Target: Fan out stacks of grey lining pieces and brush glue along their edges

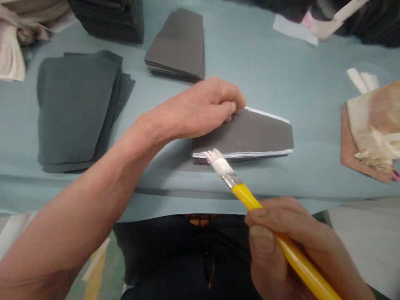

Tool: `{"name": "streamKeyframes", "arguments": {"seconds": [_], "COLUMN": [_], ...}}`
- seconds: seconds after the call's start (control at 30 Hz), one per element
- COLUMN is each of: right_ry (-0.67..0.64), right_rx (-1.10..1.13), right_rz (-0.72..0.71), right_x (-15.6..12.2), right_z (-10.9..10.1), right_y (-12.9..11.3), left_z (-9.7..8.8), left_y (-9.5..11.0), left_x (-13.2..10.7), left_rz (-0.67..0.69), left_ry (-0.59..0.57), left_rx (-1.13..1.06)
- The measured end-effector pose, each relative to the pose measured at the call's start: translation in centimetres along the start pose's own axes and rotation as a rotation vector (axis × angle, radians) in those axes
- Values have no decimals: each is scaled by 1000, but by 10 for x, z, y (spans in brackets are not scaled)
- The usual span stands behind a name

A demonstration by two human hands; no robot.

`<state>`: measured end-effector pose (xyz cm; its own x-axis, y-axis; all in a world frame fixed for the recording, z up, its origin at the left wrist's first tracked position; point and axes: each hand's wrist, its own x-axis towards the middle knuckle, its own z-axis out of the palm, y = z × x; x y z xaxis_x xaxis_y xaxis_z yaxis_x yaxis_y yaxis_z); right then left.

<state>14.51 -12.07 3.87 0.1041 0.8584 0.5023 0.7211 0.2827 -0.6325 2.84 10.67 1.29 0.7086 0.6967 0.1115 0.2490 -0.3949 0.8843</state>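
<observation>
Seen from the head camera: at a blue table (281, 62), the left hand (206, 106), fingers curled, bears down on the left end of a grey stack (250, 135). The right hand (290, 246) is closed round a yellow brush (250, 198), its white bristles at the stack's near edge. The sheets look thin, light and apt to slide, so they are best pinned flat, clear of the wet edge. More grey piles (75, 112) lie well apart.

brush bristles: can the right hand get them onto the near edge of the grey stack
Probably yes. The right hand holds the yellow-handled brush, its bristles right at the near edge of the grey stack. The left hand presses the stack's far left corner, so that edge looks clear.
</observation>
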Motion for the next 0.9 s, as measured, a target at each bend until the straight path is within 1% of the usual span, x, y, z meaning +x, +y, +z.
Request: {"name": "streamKeyframes", "arguments": {"seconds": [0.07, 0.1, 0.2, 0.33, 0.57, 0.73, 0.9], "right_ry": [43, 59, 71, 66, 47, 24, 5], "right_rx": [16, 28, 64, 108, 138, 180, 267], "right_rz": [-73, -99, -101, -86, -79, -35, -68], "right_x": [5, 7, 10, 11, 7, -1, -5], "right_z": [1, 4, 19, 35, 49, 50, 37], "right_y": [6, 8, 7, -2, -13, -19, -11], "left_z": [-6, -8, -10, -7, -6, -6, -8], "left_y": [6, 8, 10, 7, 5, 8, 12], "left_x": [1, 1, 1, 0, 0, -1, 0], "left_rz": [13, 25, 58, 72, 103, 55, 15], "left_ry": [-82, -103, -98, -87, -78, -81, -94], "left_rx": [53, 76, 98, 83, 107, 119, 126]}}
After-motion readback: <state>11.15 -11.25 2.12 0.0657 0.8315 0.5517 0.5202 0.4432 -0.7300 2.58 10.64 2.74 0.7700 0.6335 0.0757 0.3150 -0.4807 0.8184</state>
